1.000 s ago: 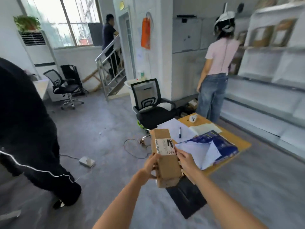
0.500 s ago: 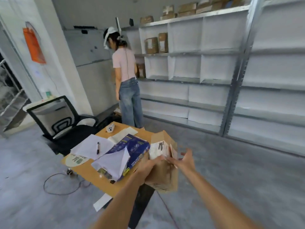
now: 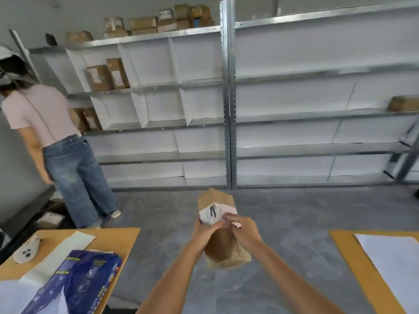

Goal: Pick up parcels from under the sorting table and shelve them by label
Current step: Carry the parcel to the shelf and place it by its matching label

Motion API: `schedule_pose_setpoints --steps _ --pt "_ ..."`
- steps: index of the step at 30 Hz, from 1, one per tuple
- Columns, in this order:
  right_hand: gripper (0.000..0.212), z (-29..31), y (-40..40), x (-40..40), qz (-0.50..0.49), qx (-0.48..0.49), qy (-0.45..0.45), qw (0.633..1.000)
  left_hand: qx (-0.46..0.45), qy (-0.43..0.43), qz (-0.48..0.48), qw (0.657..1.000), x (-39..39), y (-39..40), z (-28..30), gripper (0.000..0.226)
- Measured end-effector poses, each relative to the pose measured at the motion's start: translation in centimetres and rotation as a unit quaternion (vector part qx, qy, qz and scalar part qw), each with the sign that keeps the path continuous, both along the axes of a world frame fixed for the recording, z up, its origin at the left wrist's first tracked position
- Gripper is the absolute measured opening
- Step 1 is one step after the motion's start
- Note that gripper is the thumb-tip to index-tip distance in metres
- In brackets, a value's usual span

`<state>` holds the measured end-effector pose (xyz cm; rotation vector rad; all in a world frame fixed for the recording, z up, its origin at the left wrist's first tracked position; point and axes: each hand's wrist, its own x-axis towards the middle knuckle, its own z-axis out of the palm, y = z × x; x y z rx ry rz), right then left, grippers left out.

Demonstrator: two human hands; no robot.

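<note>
A brown cardboard parcel (image 3: 223,248) with a white printed label (image 3: 210,214) is being held upright in mid-air above the grey concrete floor (image 3: 283,234), in the gap between two tables. It is being clasped on its left side by the left hand (image 3: 205,230), whose fingers are curled around the box just under the label. A pale pink slip (image 3: 229,210) beside the label is being pinched by the fingertips of the right hand (image 3: 243,231), which is being pressed against the box's right face.

An orange-topped wooden table (image 3: 118,239) at lower left is being shared by a blue printed plastic bag (image 3: 74,284), white sheets of paper (image 3: 61,252) and a small white handheld device (image 3: 28,249). A second orange table (image 3: 353,257), at lower right, is being covered in part by a large white sheet (image 3: 394,264).

Beyond, a row of grey metal shelving lined with white paper (image 3: 226,98) is being occupied by only a few brown parcels: two upright in an upper bay (image 3: 106,75), several stacked along the top (image 3: 163,21), and one far right (image 3: 403,103). A person in a pink T-shirt and blue jeans (image 3: 59,137) is standing at the left end of the shelving, turned away from the camera.
</note>
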<state>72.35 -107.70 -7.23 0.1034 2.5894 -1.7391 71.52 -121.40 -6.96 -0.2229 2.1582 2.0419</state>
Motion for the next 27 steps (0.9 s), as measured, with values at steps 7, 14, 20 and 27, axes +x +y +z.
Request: schedule_pose_setpoints --steps 7,14,20,27 --pt "0.038 1.2 4.6 -8.3 -0.096 0.034 0.010 0.995 0.028 -0.046 -0.083 0.995 -11.5 4.4 0.5 0.033" --pt "0.042 1.0 7.3 -13.4 -0.181 -0.031 0.012 0.983 0.052 -0.068 -0.117 0.989 -19.6 8.1 0.2 0.055" --pt "0.060 -0.9 11.2 -17.1 -0.285 0.091 -0.074 0.951 0.089 -0.082 -0.105 0.987 -24.7 12.5 -0.6 0.053" --pt "0.047 -1.8 18.3 -22.4 -0.295 -0.257 -0.146 0.908 0.025 -0.048 -0.094 0.994 -30.9 18.8 -0.2 0.067"
